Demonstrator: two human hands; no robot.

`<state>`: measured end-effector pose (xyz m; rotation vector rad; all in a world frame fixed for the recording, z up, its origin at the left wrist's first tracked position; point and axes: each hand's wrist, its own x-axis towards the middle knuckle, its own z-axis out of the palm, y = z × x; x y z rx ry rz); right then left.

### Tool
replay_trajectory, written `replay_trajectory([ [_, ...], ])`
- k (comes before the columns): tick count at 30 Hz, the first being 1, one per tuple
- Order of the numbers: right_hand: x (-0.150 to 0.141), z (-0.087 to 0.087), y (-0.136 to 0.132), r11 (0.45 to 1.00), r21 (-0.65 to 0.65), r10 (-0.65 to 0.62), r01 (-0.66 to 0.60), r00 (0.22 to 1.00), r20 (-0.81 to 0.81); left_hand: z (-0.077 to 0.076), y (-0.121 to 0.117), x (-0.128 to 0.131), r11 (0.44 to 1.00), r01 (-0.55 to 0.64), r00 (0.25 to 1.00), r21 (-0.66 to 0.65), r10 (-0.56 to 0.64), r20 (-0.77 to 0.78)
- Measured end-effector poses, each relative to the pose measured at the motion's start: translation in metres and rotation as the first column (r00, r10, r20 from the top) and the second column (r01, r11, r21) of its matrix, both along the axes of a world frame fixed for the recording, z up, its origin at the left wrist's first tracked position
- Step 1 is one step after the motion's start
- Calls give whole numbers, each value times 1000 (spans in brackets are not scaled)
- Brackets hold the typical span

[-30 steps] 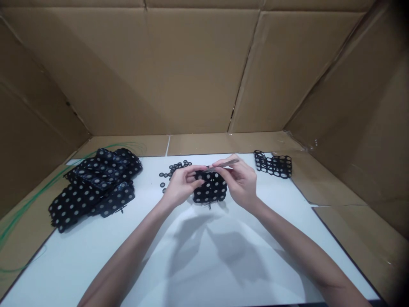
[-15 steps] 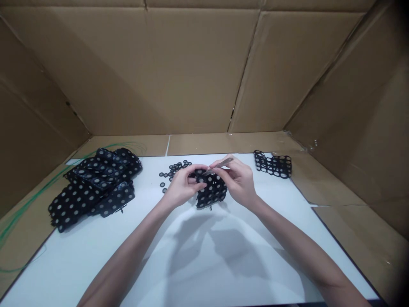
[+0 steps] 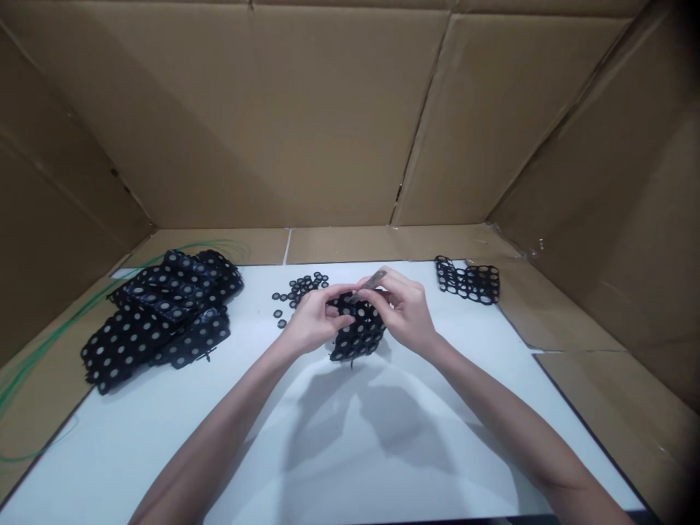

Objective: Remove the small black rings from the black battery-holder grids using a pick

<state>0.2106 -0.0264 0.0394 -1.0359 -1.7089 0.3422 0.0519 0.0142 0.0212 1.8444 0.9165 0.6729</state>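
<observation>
The left hand (image 3: 311,321) pinches the edge of a black perforated cell-holder grid (image 3: 358,335) steady over the white desk (image 3: 164,452), while the right hand (image 3: 405,310) grips steel tweezers (image 3: 372,278), tips close against the grid

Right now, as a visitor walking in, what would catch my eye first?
The pile of black panels dotted with pale circles at the left of the white board stands out first. At the centre, the left hand and right hand grip a similar panel, the right hand also pinching metal tweezers. Small black rings lie scattered just behind them.
</observation>
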Motion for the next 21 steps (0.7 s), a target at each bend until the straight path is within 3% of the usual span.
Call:
replay_trajectory([
  [9,-4,-5,1,1000,-4,-25,26,998,62,0,0,2,1000,4,1000,-8,-3,19],
  [17,2,1,3,992,-130,-22,-7,976,-219,-4,1,2,1000,30,993,9,-31,112],
  [21,6,7,2,992,-123,-14,-10,981,-194,-4,0,0,998,46,995,54,-50,91],
])
